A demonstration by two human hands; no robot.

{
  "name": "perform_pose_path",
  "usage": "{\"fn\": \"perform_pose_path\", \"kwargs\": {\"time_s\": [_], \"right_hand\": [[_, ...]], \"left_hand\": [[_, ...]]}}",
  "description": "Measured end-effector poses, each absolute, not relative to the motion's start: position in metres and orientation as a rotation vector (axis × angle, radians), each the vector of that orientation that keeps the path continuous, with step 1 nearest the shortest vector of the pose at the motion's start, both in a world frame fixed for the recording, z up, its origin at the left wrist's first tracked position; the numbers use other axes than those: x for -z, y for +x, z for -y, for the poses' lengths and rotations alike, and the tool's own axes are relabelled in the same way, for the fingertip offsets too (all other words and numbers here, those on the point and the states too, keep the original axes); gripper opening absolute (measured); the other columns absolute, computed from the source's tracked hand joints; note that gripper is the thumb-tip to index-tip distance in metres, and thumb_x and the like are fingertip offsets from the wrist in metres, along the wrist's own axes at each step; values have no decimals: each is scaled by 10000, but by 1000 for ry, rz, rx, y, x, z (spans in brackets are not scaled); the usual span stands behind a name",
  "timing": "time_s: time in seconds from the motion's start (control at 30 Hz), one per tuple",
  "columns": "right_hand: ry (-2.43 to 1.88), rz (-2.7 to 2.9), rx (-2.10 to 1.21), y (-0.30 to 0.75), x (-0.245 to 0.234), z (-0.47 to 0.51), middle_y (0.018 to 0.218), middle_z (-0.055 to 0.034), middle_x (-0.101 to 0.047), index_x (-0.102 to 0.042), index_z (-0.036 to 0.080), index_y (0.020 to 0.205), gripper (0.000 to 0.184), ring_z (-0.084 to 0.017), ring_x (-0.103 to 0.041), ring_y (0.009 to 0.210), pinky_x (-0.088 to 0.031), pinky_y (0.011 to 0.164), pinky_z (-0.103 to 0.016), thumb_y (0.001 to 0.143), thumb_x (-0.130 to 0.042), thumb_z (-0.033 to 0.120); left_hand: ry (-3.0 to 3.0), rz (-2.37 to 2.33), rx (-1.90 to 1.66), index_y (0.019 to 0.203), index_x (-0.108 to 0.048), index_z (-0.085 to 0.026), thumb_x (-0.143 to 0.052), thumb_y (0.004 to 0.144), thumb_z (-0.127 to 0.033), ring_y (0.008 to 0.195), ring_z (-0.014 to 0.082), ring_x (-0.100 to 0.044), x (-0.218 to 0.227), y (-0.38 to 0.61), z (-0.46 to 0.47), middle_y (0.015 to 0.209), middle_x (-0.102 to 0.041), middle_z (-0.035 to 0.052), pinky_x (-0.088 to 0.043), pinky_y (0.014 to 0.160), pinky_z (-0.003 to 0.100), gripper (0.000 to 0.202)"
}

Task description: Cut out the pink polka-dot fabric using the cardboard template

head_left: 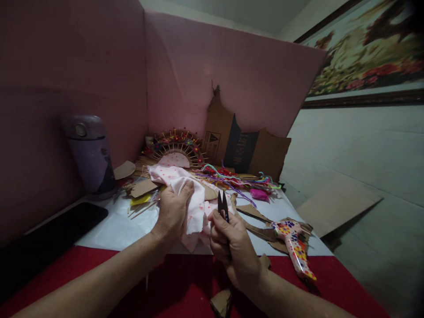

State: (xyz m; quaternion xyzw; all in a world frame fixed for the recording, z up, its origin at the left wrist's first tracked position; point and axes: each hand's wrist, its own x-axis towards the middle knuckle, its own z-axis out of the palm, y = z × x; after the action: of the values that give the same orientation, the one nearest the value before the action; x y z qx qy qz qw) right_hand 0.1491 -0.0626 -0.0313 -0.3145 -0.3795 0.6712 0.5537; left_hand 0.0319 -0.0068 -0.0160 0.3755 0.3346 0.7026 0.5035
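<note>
White cloth with small pink-red dots (195,212) is bunched in my left hand (172,207), thumb on top and fingers hidden under the folds. My right hand (228,243) is wrapped round a pair of thread snips (223,206). Their dark blades point up and away, slightly parted, just right of the cloth and apart from my left hand. A rounded piece of cardboard (208,192) shows partly behind the cloth.
Behind stands a fan-shaped stick craft (179,148) near torn cardboard (245,145). Colourful pipe cleaners (238,179) lie right of it. A floral glue gun (293,245) rests at right; a purple bottle (88,154) and a black phone (82,218) are at left.
</note>
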Motion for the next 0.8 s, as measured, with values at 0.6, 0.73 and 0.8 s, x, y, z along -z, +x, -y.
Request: {"fn": "perform_pose_path", "kwargs": {"time_s": [0.6,0.73,0.8], "right_hand": [[-725,995,-1930,146,31,71,442,96,-321,-518,166,715,542,-18,-136,344,-70,327,-159,746,-467,705],[-770,962,-2015,146,30,70,426,100,-314,-511,167,712,516,-14,-129,330,-58,329,-153,780,-453,675],[-785,961,-2040,146,31,71,430,100,-311,-517,165,716,509,-14,-136,331,-61,333,-150,796,-442,661]], "left_hand": [[817,-862,-1843,737,-564,-149,-742,605,-331,458,97,-504,9,22,-1,573,-556,-39,-422,440,211,287],[835,-875,-1850,715,-559,-153,-736,616,-341,439,83,-472,9,21,-2,551,-539,-50,-399,425,195,276],[839,-882,-1867,709,-557,-153,-736,617,-333,440,79,-463,8,22,-1,546,-535,-54,-398,426,190,270]]}}
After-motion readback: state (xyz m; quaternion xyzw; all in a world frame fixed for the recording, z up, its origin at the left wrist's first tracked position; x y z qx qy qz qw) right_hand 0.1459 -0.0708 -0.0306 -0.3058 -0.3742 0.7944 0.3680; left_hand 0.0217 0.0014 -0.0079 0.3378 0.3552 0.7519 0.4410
